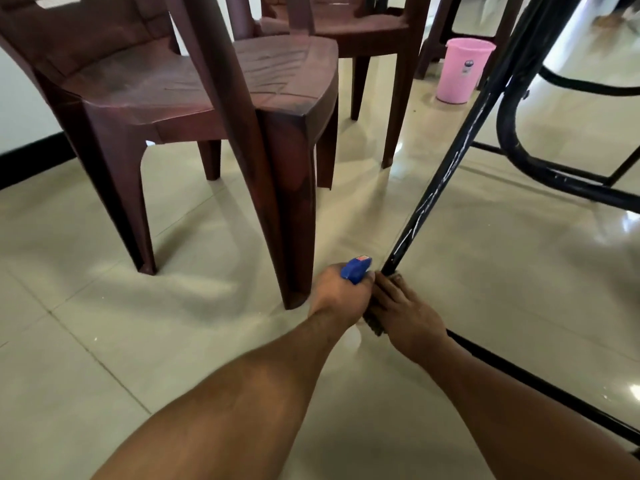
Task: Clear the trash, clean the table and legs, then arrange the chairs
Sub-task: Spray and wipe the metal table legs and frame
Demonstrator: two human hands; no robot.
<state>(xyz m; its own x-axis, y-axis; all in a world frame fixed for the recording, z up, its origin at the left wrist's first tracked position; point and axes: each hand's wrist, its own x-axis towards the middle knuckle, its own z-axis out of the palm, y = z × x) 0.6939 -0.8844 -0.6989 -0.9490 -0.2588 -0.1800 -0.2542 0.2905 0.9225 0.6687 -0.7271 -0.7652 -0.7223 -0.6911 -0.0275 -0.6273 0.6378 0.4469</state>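
Observation:
A black metal table leg (446, 171) slants down to the tiled floor, streaked with white marks. At its foot, my left hand (341, 294) grips a spray bottle with a blue nozzle (356, 269); the bottle's body is hidden behind the hand. My right hand (407, 315) holds a dark cloth or scrubber (374, 323) against the bottom of the leg. A brown plastic chair (194, 98) stands just left of the hands, its front leg close to my left hand.
A second brown chair (363, 32) stands behind. A pink bucket (464, 69) sits on the floor at the back right. Black curved table frame bars (519, 147) and a floor bar (540, 382) run on the right. Open tiled floor lies at the lower left.

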